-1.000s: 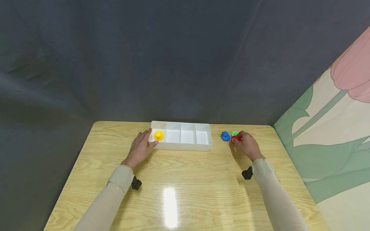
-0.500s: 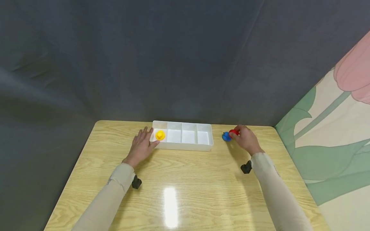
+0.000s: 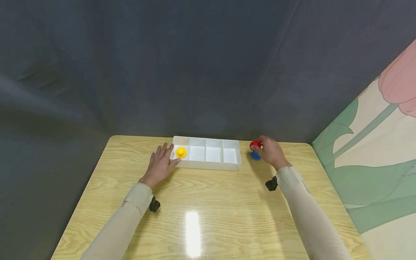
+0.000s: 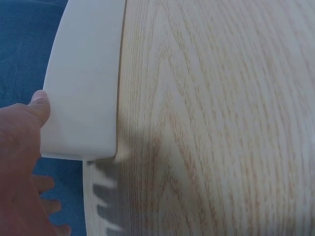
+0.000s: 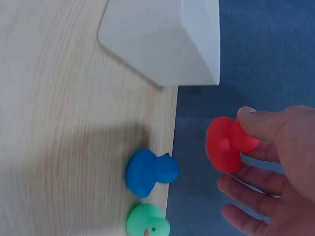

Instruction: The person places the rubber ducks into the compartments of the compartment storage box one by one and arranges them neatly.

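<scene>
My right hand (image 3: 271,152) pinches a red rubber duck (image 5: 224,143) between thumb and fingers, held above the table. Below it on the wood sit a blue duck (image 5: 147,172) and a green duck (image 5: 147,221); in the head view the hand hides the green one. A white tray with four compartments (image 3: 208,165) stands near the table's far edge. In its leftmost compartment rests a yellow duck (image 3: 181,152). My left hand (image 3: 159,167) touches the tray's left end with spread fingers, its thumb (image 4: 40,105) at the front wall's rim.
The wooden table (image 3: 221,209) ends just behind the tray against a dark curtain (image 3: 195,72). At the right hangs a cloth with a flower pattern (image 3: 383,151). Light glares off the table's front part.
My right hand has lifted the red duck off the table and carried it left, over the blue duck. The left hand stays at the tray's left end.
</scene>
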Tool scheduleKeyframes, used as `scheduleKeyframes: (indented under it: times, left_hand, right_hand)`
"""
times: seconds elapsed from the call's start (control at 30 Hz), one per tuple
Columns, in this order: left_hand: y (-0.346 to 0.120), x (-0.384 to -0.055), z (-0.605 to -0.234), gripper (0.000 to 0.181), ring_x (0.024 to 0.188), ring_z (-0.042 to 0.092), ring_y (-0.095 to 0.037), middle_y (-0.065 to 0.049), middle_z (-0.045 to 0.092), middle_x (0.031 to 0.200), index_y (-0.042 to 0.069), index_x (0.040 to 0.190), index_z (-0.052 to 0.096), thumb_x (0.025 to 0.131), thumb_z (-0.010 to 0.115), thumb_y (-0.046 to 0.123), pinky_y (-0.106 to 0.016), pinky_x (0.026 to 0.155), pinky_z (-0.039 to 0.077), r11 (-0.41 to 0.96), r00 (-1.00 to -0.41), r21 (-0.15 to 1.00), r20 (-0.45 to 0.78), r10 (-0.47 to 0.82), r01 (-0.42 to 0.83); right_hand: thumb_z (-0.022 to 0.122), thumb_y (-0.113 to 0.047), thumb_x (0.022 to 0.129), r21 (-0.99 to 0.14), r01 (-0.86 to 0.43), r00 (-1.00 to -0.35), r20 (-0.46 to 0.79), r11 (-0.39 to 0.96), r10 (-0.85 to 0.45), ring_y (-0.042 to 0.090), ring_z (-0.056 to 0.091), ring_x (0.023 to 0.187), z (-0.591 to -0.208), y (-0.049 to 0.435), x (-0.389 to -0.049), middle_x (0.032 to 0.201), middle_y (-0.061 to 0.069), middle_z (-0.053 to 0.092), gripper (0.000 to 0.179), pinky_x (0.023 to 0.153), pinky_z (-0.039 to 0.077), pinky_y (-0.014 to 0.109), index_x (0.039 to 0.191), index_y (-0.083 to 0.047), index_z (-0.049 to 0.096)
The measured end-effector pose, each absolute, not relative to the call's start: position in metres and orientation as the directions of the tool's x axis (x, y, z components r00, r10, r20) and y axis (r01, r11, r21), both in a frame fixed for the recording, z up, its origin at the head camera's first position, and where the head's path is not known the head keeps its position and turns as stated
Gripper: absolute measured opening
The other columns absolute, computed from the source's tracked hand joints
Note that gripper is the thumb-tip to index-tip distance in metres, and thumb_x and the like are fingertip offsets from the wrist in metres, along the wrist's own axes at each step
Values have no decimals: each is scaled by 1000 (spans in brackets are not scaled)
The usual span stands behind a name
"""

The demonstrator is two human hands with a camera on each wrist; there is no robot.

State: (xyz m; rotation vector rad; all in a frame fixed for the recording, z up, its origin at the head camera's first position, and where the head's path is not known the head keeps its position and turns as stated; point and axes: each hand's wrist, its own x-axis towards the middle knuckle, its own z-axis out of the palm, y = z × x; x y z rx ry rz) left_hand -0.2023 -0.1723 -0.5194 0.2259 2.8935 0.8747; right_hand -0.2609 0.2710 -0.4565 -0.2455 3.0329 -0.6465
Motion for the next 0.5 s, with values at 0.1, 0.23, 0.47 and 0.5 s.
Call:
scheduleKeyframes:
  times: [0.1,0.23,0.47,0.5]
  left_hand:
    - [-172,-203,-520,80,166,5,-50,-24,9,179,12,172,19,111,49,54,-73,132,5,822,-983,560,-61,171,108]
    - [-172,-203,-520,80,167,5,-50,-24,8,180,13,172,18,111,49,54,-73,132,4,821,-983,561,-67,170,104]
    - [-172,-204,-521,80,166,4,-50,-24,9,180,14,173,17,111,49,54,-73,132,4,822,-983,562,-74,167,97]
    - [-172,-204,-521,80,166,4,-51,-24,9,179,14,173,17,111,49,54,-74,132,4,822,-983,561,-74,167,98]
  right_hand:
    - [71,-27,103,-408,-162,-985,8,898,-174,37,63,98,-455,265,-263,113,23,71,34,89,55,54,119,3,69]
    - [72,-26,103,-406,-175,-982,10,897,-187,36,63,95,-455,259,-265,112,22,72,33,86,55,52,119,3,69]
    - [74,-25,102,-393,-207,-977,31,896,-212,33,63,90,-453,247,-270,109,21,73,31,82,54,49,116,3,70]
    - [74,-24,102,-390,-215,-975,34,895,-220,34,63,91,-452,245,-270,109,21,73,31,83,54,49,116,3,70]
